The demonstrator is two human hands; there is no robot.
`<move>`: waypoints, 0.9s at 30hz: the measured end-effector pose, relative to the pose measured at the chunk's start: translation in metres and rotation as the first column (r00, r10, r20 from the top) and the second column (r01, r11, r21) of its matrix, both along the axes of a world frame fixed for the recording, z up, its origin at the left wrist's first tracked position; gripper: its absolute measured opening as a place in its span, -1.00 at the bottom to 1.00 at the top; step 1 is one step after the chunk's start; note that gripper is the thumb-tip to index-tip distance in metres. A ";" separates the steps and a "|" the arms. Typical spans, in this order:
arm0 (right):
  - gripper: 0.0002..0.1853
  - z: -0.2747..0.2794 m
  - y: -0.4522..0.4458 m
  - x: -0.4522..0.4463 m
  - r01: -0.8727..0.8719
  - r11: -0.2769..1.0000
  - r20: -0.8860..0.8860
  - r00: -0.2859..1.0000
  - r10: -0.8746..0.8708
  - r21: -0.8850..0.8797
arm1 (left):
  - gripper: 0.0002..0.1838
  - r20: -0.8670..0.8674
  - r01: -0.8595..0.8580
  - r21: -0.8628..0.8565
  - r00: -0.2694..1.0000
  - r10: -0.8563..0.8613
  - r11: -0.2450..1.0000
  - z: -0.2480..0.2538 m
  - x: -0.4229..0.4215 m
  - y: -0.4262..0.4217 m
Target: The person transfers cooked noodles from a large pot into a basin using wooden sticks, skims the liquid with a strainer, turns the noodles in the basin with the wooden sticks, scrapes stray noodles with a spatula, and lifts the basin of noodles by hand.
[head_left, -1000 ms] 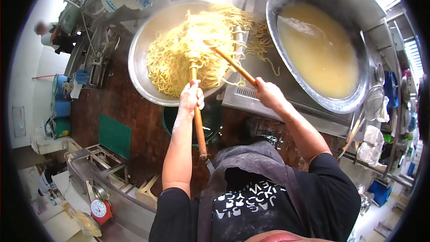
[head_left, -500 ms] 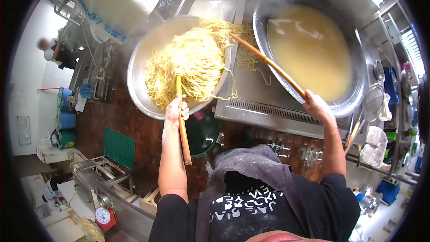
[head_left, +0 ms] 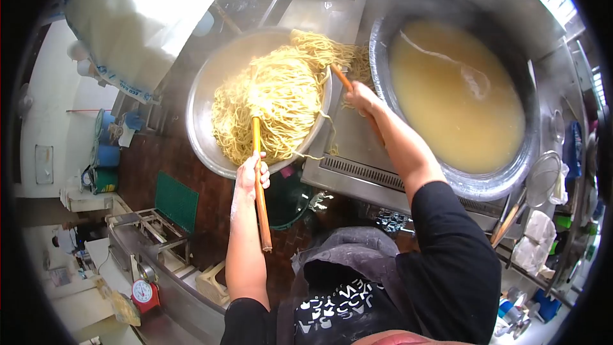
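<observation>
Working the noodles [head_left: 281, 96] is apparently in hand; they are heaped in the metal bowl [head_left: 203, 112], upper left, some draped past its rim. Wooden sticks [head_left: 262, 217] are clasped in the left hand [head_left: 246, 177] and right hand [head_left: 364, 98], fingers closed; careful control is called for.

Mostly Ones, With Two Pairs

Two bare hands: one left hand [head_left: 248, 176], one right hand [head_left: 363, 99]. Two wooden sticks: one left stick [head_left: 262, 217], one right stick [head_left: 341, 78]. One metal bowl [head_left: 204, 105]; its tangled noodles [head_left: 281, 96] are too many to count. One large pot [head_left: 381, 57]. One dark green tub [head_left: 287, 203]. One green mat [head_left: 175, 203]. One red dial scale [head_left: 142, 292]. One distant person [head_left: 66, 240].
</observation>
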State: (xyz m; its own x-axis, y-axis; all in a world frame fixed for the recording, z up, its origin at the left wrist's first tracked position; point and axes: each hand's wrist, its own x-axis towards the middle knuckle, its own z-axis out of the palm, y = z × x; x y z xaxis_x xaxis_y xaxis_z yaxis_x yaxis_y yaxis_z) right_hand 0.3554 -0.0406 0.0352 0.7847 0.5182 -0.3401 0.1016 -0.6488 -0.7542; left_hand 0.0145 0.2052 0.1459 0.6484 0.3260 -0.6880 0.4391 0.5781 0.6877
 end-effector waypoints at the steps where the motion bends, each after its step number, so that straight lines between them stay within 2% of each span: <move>1: -0.68 -0.003 0.010 0.022 -0.007 0.999 0.022 1.000 0.008 -0.036 | -0.61 0.004 -0.009 0.000 1.000 0.009 1.000 0.000 -0.001 -0.001; 2: -0.65 -0.005 0.018 0.034 -0.014 0.997 0.045 0.999 0.017 -0.073 | -0.60 0.000 -0.017 0.010 1.000 0.017 1.000 0.001 -0.001 -0.003; 3: -0.62 0.006 0.019 0.036 0.022 0.997 -0.013 1.000 -0.023 -0.073 | -0.60 -0.005 -0.024 0.018 1.000 0.024 1.000 0.003 -0.002 -0.006; 4: -0.63 -0.003 0.019 0.040 0.000 0.998 0.070 0.998 0.004 -0.062 | -0.59 -0.010 -0.030 0.023 1.000 0.030 0.999 0.003 -0.004 -0.007; 6: -0.63 0.003 0.017 0.034 0.021 0.999 0.032 0.999 -0.021 -0.025 | -0.59 0.000 -0.037 0.011 0.999 0.037 0.999 -0.001 -0.008 -0.009; 9: -0.66 0.004 0.014 0.020 -0.056 0.994 0.126 0.991 0.044 0.094 | -0.60 0.017 -0.038 0.003 0.999 0.038 0.999 -0.006 -0.010 -0.010; 14: -0.71 0.028 0.019 -0.007 -0.207 0.978 0.231 0.953 0.197 0.020 | -0.62 0.088 -0.022 -0.013 0.996 0.023 1.000 -0.010 -0.004 -0.012; 17: -0.72 0.077 0.024 -0.038 -0.241 0.970 0.234 0.941 0.244 -0.041 | -0.62 0.110 -0.018 -0.029 0.994 0.021 0.999 -0.012 0.000 -0.012; 20: -0.73 0.093 0.043 -0.073 -0.402 0.906 0.278 0.862 0.424 -0.136 | -0.62 0.135 -0.013 -0.073 0.991 0.022 0.997 -0.011 -0.001 -0.008; 22: -0.75 0.100 0.054 -0.105 -0.450 0.880 0.341 0.812 0.473 -0.151 | -0.63 0.138 -0.006 -0.099 0.990 0.020 0.995 -0.006 -0.007 -0.004; 23: -0.78 0.095 0.061 -0.122 -0.452 0.882 0.405 0.788 0.464 -0.131 | -0.62 0.154 -0.010 -0.135 0.988 0.031 0.991 -0.003 -0.011 0.000; 24: -0.79 0.094 0.069 -0.139 -0.391 0.920 0.439 0.820 0.368 -0.042 | -0.62 0.169 -0.014 -0.171 0.985 0.044 0.985 0.004 -0.017 0.005; 27: -0.80 0.101 0.082 -0.161 -0.383 0.912 0.468 0.784 0.406 -0.150 | -0.63 0.226 -0.028 -0.270 0.970 0.091 0.962 0.026 -0.041 0.019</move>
State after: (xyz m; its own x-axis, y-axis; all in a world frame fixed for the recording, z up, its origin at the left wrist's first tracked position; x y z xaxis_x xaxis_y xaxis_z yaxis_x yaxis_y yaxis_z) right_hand 0.1941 0.0416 0.1361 0.5833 0.8122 -0.0064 0.6960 -0.5039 -0.5115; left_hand -0.0263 0.2238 0.1721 0.7862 0.1970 -0.5857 0.2435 0.7723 0.5867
